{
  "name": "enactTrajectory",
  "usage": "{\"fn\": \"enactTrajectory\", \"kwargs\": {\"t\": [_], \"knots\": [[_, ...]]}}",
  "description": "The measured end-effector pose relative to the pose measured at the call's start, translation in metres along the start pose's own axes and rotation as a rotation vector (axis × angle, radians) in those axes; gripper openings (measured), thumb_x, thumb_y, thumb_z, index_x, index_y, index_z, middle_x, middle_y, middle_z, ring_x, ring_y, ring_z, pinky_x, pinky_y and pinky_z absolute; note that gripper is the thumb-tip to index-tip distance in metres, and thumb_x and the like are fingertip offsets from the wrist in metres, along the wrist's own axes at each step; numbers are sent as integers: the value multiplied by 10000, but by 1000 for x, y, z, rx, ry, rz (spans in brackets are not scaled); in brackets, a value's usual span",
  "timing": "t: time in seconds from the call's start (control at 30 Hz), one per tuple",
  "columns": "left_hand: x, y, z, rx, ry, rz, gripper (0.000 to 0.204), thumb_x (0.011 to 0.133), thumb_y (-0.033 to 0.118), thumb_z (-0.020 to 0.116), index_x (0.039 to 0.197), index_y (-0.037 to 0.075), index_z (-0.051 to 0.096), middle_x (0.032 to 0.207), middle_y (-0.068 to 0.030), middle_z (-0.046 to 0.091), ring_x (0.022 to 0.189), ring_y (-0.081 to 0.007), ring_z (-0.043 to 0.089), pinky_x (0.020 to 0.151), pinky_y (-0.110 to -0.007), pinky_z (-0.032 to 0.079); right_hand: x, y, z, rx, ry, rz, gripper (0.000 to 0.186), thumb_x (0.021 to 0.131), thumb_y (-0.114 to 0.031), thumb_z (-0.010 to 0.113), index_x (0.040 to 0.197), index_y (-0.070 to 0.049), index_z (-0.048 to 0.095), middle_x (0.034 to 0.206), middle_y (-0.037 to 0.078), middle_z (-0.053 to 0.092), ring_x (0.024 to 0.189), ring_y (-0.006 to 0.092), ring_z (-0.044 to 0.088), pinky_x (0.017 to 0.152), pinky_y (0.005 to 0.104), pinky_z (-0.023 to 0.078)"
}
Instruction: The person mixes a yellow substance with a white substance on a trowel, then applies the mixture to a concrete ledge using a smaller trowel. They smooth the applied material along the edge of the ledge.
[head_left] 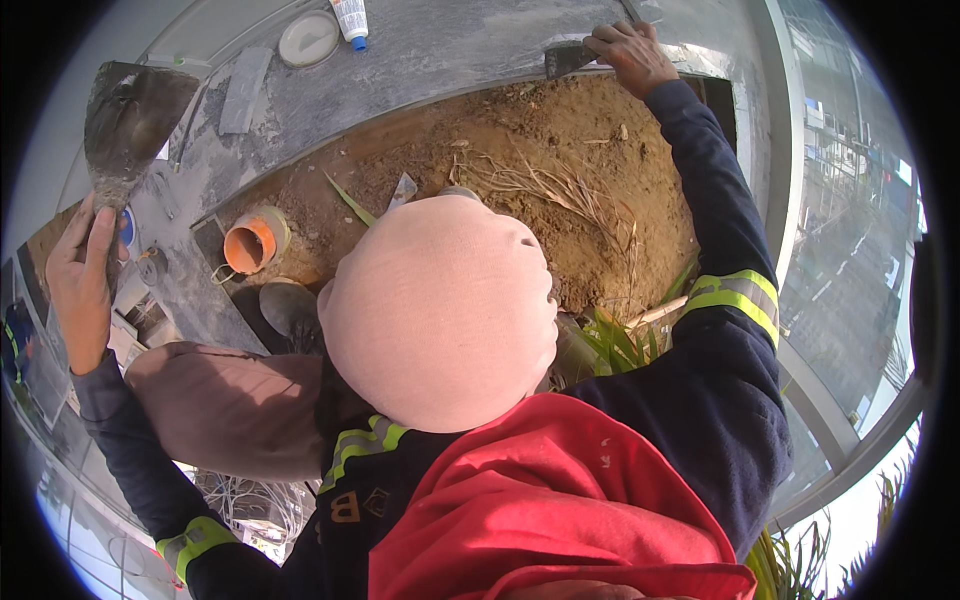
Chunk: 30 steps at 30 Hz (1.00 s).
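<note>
My left hand (82,285), raised at the far left, is closed round the handle of a wide, dirty putty knife (138,120) whose blade points up. At the top right my right hand (634,60) grips a smaller putty knife (567,61). That dark blade points left, close to the grey ledge (450,60) along the soil bed's far edge; whether it touches cannot be made out. My right fingers hide most of its handle. Brown soil (590,150) with dry stalks (560,190) lies below my right hand.
A round pink cloth-covered shape (440,310) blocks the middle. An orange-lined container (250,247) lies tipped at the soil's left. A white lid (309,38) and a white tube with blue cap (352,20) rest on the ledge. Glass panels (850,200) stand right; green leaves (615,345) grow near me.
</note>
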<state>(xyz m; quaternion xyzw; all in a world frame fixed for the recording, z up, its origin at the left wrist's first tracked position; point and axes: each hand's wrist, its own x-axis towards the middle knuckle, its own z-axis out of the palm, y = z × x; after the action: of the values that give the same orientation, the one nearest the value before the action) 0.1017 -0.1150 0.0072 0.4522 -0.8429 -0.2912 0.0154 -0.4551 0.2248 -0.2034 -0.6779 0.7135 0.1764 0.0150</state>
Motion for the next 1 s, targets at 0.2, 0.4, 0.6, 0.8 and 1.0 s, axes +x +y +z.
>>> {"fn": "enactTrajectory", "kwargs": {"t": [0.2, 0.4, 0.6, 0.8, 1.0], "knots": [[3, -5, 2, -14, -17, 19, 482, 1009, 251, 644, 1358, -79, 596, 883, -27, 641, 704, -84, 523, 686, -227, 433, -17, 29, 5, 2, -62, 83, 363, 946, -141, 629, 1306, -181, 659, 1233, -10, 637, 1189, 210, 576, 1075, 460, 350], [3, 0, 2, 16, -21, 13, 466, 1005, 241, 643, 1332, -88, 607, 873, -22, 627, 701, -87, 522, 684, -232, 436, -34, 70, 25, -71, -108, 150, 370, 951, -151, 629, 1315, -208, 655, 1243, -10, 633, 1210, 212, 569, 1073, 477, 354], [2, -8, 3, 55, 8, 76, 458, 1008, 243, 633, 1329, -83, 612, 951, -46, 664, 749, -85, 536, 727, -236, 448, -55, 92, -8, -129, -106, 353, 375, 980, -203, 617, 1352, -251, 640, 1325, -30, 624, 1253, 209, 550, 1066, 475, 360], [9, -15, 0, 24, 56, 68, 451, 1012, 245, 629, 1322, -83, 617, 999, -63, 686, 774, -87, 549, 751, -241, 459, -114, 32, 65, 489, 605, 782, 352, 1027, -283, 579, 1262, -43, 685, 1098, 151, 717, 1004, 280, 703, 811, 373, 537], [13, 0, 5, -127, -88, -89, 427, 1019, 248, 623, 1292, -80, 634, 932, -39, 676, 728, -86, 533, 711, -240, 447, -98, -130, 115, 1831, 897, 1315, 373, 1074, -291, 544, 1161, 49, 673, 884, 87, 682, 678, 140, 589, 612, 311, 478]]}}
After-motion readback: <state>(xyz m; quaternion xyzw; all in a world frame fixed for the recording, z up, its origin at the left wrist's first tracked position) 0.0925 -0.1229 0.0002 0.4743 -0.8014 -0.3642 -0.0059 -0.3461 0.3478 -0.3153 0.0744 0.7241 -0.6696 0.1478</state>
